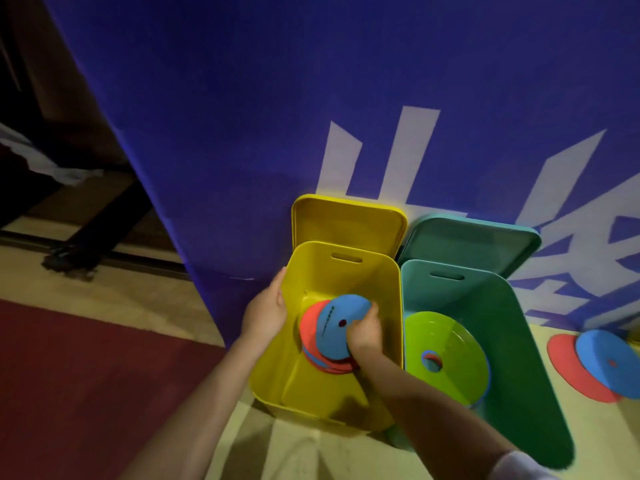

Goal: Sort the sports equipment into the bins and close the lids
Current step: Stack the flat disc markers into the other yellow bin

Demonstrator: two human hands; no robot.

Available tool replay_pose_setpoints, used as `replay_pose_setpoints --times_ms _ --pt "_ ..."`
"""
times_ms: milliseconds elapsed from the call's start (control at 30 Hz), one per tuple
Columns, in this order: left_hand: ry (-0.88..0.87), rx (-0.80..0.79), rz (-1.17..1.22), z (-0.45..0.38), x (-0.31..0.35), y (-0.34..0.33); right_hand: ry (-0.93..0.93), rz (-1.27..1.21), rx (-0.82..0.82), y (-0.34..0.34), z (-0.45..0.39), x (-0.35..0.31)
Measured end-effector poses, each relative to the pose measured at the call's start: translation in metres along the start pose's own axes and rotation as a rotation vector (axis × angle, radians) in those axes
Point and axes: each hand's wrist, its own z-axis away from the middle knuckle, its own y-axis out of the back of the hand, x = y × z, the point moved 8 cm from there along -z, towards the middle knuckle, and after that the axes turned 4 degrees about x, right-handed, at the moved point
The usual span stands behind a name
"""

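A yellow bin (287,375) stands open on the floor, its yellow lid (346,223) leaning on the blue wall behind. Inside it, my right hand (363,332) grips a stack of flat disc cones (329,330), blue on top with red beneath. My left hand (265,310) holds the bin's left rim. A green bin (512,334) to the right holds lime-green disc cones (446,355); its green lid (467,240) leans behind it. More red and blue disc cones (599,365) lie on the floor at far right.
A blue banner wall (311,98) with white lettering rises right behind the bins. A dark red mat (86,375) covers the floor at left. A dark bench leg (100,230) stands at far left.
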Motion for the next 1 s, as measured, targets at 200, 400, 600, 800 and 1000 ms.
replay_pose_setpoints --times_ms 200,400,600,800,1000 --pt "-0.076 -0.013 -0.202 0.005 0.014 -0.013 0.055 0.287 -0.095 -0.006 0.010 -0.018" --pt "-0.192 0.106 -0.114 0.020 0.074 -0.012 0.333 -0.277 -0.115 0.084 0.030 -0.063" --pt "-0.423 -0.121 0.221 0.073 0.233 -0.073 0.220 -0.594 0.263 0.251 0.017 0.025" --pt "-0.491 -0.382 0.394 0.132 0.354 -0.167 -0.059 -0.588 0.436 0.357 -0.003 0.165" --pt "-0.414 -0.533 0.387 0.157 0.437 -0.271 -0.340 -0.506 0.469 0.420 -0.045 0.300"
